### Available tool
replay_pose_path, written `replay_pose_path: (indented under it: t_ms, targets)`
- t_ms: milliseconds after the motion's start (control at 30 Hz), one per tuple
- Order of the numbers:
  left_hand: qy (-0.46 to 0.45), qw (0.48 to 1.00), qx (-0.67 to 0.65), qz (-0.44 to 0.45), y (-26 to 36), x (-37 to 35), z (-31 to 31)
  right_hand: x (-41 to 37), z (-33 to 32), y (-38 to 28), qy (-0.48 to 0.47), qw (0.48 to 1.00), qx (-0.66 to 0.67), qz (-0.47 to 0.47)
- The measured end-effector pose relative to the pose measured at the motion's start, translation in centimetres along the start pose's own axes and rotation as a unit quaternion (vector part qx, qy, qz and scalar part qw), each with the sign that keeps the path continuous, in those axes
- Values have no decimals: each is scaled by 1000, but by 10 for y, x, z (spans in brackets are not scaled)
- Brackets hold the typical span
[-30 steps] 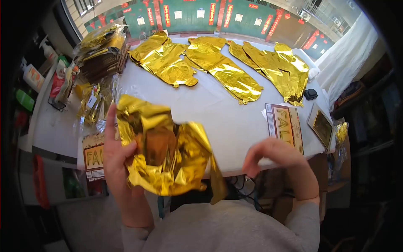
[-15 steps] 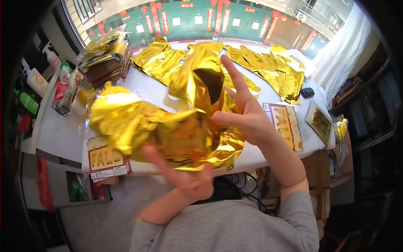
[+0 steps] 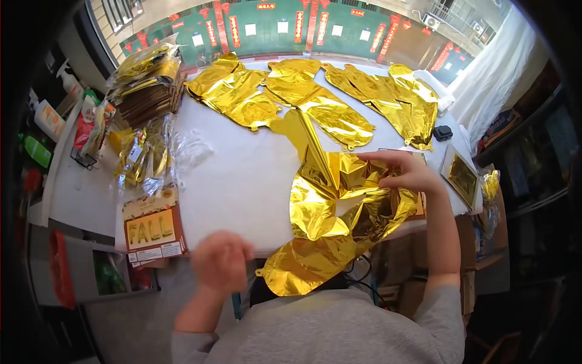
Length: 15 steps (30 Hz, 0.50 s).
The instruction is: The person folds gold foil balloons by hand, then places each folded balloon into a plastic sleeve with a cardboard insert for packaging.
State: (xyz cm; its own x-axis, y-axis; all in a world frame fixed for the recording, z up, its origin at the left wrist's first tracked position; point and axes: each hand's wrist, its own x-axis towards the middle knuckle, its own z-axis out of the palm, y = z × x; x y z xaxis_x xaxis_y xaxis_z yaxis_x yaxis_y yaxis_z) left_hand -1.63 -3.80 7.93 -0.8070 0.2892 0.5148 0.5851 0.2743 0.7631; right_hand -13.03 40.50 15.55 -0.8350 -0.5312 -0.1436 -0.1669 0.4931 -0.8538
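A crumpled gold foil balloon [image 3: 318,200] lies uninflated over the table's front edge, with its lower end hanging near my lap. A folded flap of it stands up toward the back. My right hand [image 3: 409,173] is on the balloon's right side, holding the foil with the index finger stretched along it and the thumb below. My left hand [image 3: 221,261], slightly blurred, is apart from the foil, just off the table's front edge at left. Its fingers are curled and nothing shows in them. Several flat gold foil balloons [image 3: 324,100] are spread across the back of the table.
A FALL package card [image 3: 151,227] sits at the front left corner. Behind it are bagged gold foil [image 3: 145,155], clear plastic [image 3: 191,148] and a tall stack of packages [image 3: 145,91]. A small black object [image 3: 443,133] and a packaged gold piece [image 3: 462,179] lie at right.
The foil balloon has moved right and down, uncovering the table's left half. My left hand has left the foil and moved left; my right hand has shifted right with it.
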Motion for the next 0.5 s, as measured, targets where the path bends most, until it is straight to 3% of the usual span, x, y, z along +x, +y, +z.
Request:
replay_pose_path:
  t_ms: [33, 67, 133, 167, 267, 300, 367, 400, 467, 500]
  targets:
    - [171, 979, -104, 26, 17, 50, 24, -4, -1, -10, -7, 999, -8, -32]
    - [145, 989, -21, -28, 15, 85, 21, -9, -2, -22, -14, 998, -15, -64]
    - [57, 981, 160, 96, -4, 142, 26, -16, 1, -50, -29, 989, -93, -110]
    - [14, 977, 173, 120, -22, 160, 35, -21, 5, -62, -47, 984, -95, -145]
    - [-138, 982, 116, 60, -58, 200, 65, -39, 17, -94, -78, 979, -41, -183]
    - [-138, 982, 113, 64, -64, 205, 73, -44, 15, -99, -83, 976, -44, -198]
    - [-265, 962, 65, 27, -75, 213, 87, -55, 11, -101, -84, 973, -47, -210]
    - [-267, 961, 62, 29, -73, 213, 92, -62, 8, -100, -82, 974, -42, -205]
    - [-375, 926, 7, 47, -58, 202, 103, -74, 1, -93, -81, 976, -36, -200]
    - [-347, 934, -63, 60, -45, 196, 108, -80, -2, -86, -59, 977, -32, -205]
